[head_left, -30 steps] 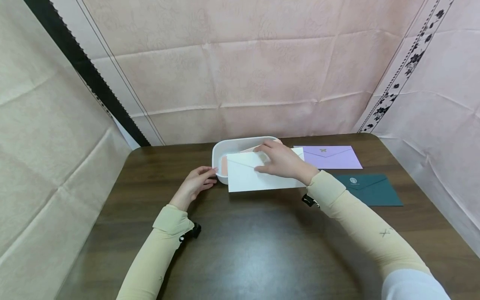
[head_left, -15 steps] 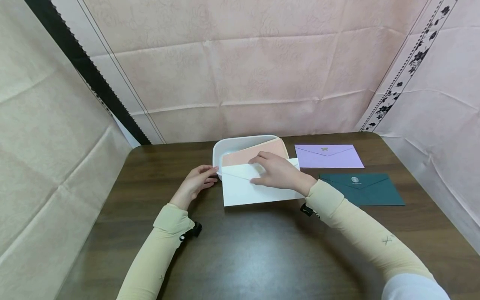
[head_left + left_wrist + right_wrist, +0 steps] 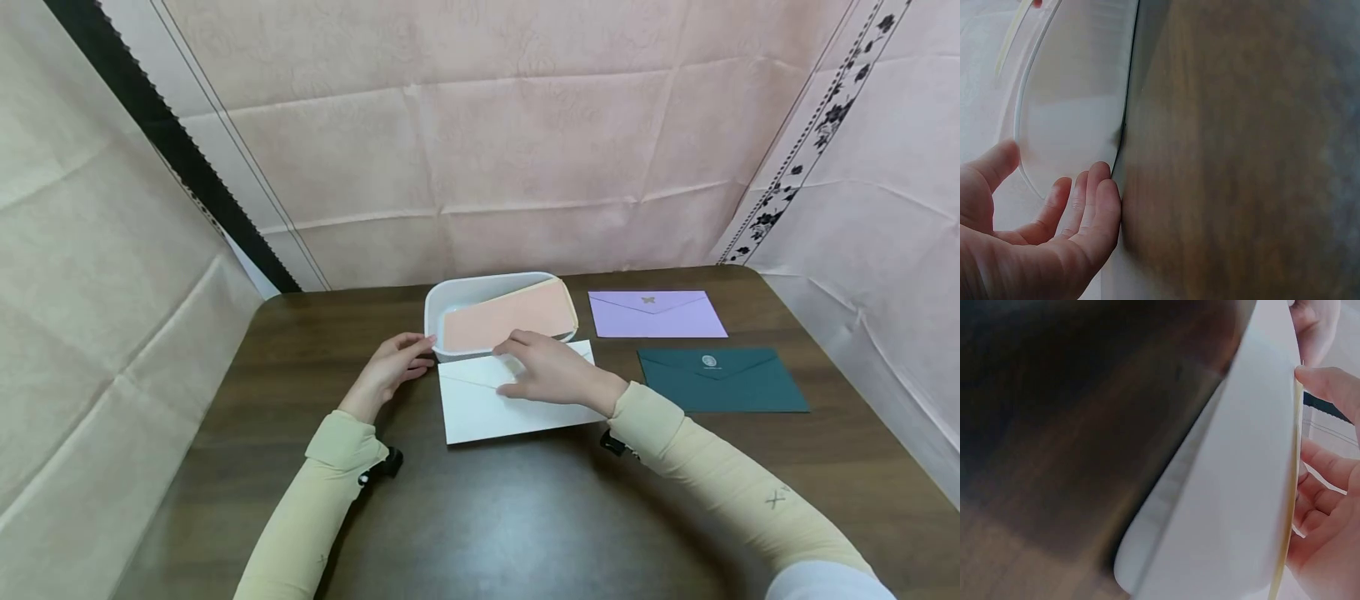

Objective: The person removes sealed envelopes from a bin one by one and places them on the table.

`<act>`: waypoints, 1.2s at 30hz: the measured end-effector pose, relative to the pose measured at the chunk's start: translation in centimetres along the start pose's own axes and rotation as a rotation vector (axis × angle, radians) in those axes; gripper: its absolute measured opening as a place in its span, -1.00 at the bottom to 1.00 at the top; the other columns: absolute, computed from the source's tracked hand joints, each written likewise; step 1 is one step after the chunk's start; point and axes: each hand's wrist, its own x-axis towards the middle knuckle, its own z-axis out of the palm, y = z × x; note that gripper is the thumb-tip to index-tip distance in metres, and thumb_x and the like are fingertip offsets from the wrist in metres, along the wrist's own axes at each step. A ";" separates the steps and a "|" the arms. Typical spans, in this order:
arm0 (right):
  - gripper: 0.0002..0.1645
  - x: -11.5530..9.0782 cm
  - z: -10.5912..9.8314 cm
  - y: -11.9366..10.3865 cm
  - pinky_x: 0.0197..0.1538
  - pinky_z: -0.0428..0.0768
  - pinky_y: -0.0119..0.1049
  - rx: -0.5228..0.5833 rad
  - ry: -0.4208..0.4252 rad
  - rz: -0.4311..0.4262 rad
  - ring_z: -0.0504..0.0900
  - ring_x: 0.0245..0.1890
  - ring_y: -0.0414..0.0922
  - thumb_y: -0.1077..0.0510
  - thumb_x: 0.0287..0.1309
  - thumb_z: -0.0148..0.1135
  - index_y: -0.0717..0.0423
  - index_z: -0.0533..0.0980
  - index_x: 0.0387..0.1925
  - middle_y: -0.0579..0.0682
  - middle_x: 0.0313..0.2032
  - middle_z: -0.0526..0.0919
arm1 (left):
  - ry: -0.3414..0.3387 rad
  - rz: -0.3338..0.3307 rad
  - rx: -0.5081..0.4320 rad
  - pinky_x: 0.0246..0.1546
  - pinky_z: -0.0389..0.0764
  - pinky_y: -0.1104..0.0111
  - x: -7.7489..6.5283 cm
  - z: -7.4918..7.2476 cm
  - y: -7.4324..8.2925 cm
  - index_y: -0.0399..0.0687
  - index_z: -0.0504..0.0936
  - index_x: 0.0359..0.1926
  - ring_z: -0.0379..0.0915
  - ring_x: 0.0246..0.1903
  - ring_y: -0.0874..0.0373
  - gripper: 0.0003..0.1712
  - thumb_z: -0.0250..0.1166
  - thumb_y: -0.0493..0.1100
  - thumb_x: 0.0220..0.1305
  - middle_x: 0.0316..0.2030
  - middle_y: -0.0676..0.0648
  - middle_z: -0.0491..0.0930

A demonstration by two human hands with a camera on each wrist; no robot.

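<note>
My right hand grips a white envelope by its upper part, thumb and fingers bent at it. The envelope lies tilted along the front of a white plastic bin, its upper edge near the bin's front rim. Inside the bin leans a flat peach envelope or card with a pale edge. My left hand touches the bin's front left corner. In the left wrist view, its thumb meets the rim and its loosely extended fingers rest against the wall.
A lilac envelope with a small gold emblem lies right of the bin. Nearer me is a dark green envelope with a pale seal. The brown wooden table meets cloth hangings at its back and sides.
My right hand has drawn the white envelope down towards me, off the bin's opening. More of the peach piece now shows. My left hand stays at the bin's corner.
</note>
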 end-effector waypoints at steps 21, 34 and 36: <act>-0.33 0.1 2.2 0.4 0.03 0.59 -0.18 -0.012 -0.078 0.001 0.62 -0.15 -0.13 -0.15 0.14 0.45 0.12 0.54 0.18 -0.04 0.05 0.57 | 0.006 -0.019 -0.007 0.21 0.50 0.12 0.1 0.0 0.0 -0.31 0.35 0.32 0.60 0.01 -0.05 -0.33 0.31 0.01 0.41 0.14 -0.30 0.50; -0.32 -0.2 2.8 0.8 0.11 0.57 -0.15 -0.005 -0.047 -0.031 0.63 0.01 -0.08 -0.14 0.15 0.45 0.17 0.54 0.17 0.00 0.08 0.59 | 0.008 -0.027 -0.007 0.22 0.49 0.11 0.1 0.0 -0.1 -0.31 0.34 0.33 0.57 0.06 -0.09 -0.33 0.31 0.01 0.41 0.13 -0.30 0.50; -0.33 -0.2 2.9 0.9 0.10 0.57 -0.15 -0.003 -0.044 -0.029 0.63 0.00 -0.08 -0.13 0.15 0.46 0.17 0.54 0.17 0.00 0.08 0.59 | 0.006 -0.026 -0.006 0.23 0.49 0.11 0.2 0.0 0.0 -0.31 0.33 0.33 0.56 0.08 -0.11 -0.32 0.31 0.02 0.41 0.13 -0.30 0.49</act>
